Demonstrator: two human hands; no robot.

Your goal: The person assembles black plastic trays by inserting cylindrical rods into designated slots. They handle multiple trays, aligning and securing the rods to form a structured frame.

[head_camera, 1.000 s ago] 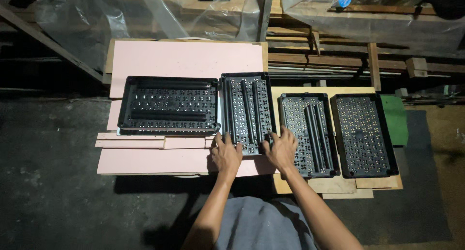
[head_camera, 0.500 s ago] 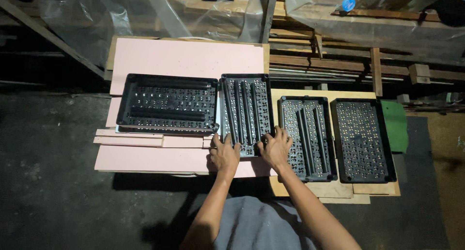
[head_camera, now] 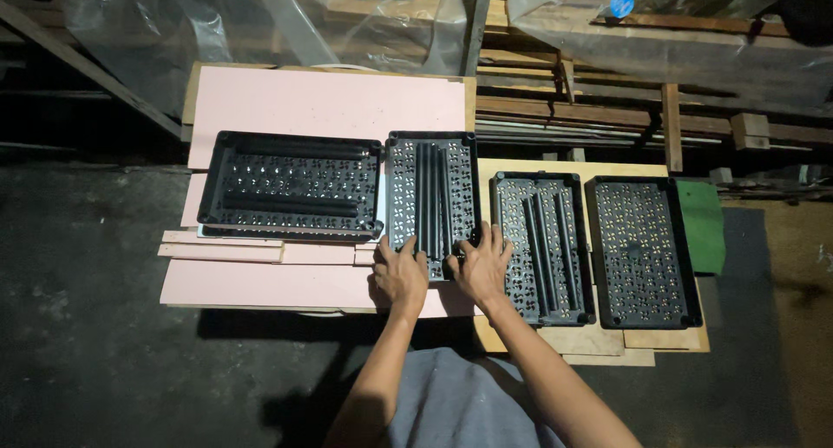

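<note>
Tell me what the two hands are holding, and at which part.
Both the left hand and right hand rest on the near end of the second black perforated plastic tray; whether the fingers actually grip it cannot be told.

Black perforated trays [head_camera: 431,200] w/ pale dots; pink foam board [head_camera: 321,105]; green mat [head_camera: 701,227].

The trays [head_camera: 431,200] look like black moulded plastic with a faint sheen, perforated all over. Under them lie matt pink foam boards [head_camera: 325,105] and pale, raw wood boards [head_camera: 599,339]. At 12 o'clock hangs clear, crinkled plastic sheeting [head_camera: 286,23]; the floor [head_camera: 87,344] looks like rough, dark concrete.
</note>
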